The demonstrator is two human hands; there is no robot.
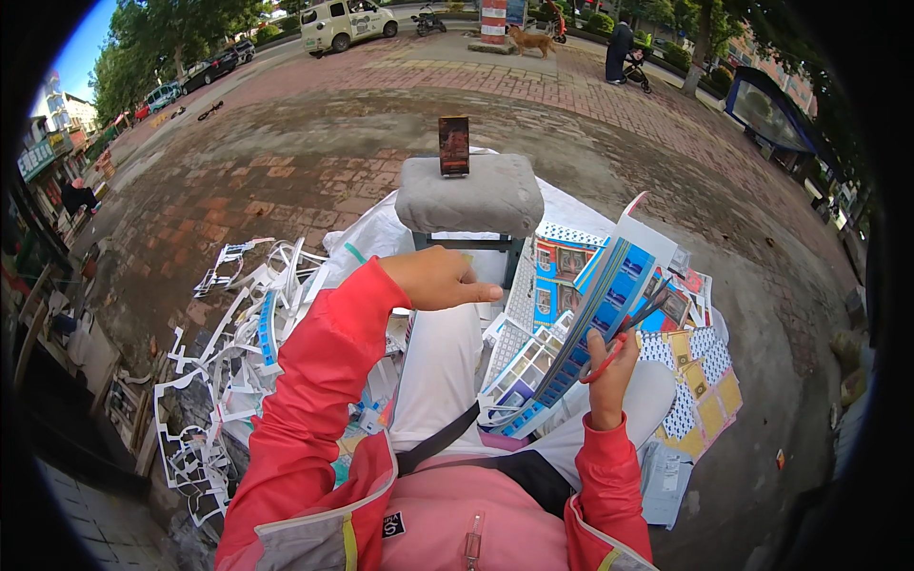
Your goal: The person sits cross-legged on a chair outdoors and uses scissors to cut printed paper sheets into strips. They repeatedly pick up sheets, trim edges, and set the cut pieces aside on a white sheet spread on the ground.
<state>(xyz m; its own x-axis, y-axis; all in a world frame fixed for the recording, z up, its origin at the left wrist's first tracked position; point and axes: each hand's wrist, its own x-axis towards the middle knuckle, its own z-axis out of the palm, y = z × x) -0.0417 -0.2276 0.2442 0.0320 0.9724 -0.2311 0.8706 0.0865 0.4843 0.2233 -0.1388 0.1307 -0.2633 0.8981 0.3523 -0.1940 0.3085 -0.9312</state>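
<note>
My left hand [444, 280] hovers over my left knee, back up and thumb stretched to the right. Its fingers bend away out of sight, so whether they hold anything is hidden. In my right hand [615, 360] is a pair of scissors [603, 362] with red handles, dark blades angled up and to the right. The same hand grips a long printed card sheet [600, 314], blue with striped bands and small pictures, standing tilted over my right leg. Below it, a printed sheet with window shapes [525, 364] rests near my lap.
Ahead stands a grey cushioned stool [493, 200] bearing an upright phone-like device [454, 145]. White cut-out scraps [228, 407] heap at left. Printed sheets [703, 389] and a grey plastic parcel [665, 482] lie at right. Farther off are a dog [532, 42], a van [346, 25] and a person with a stroller [620, 53].
</note>
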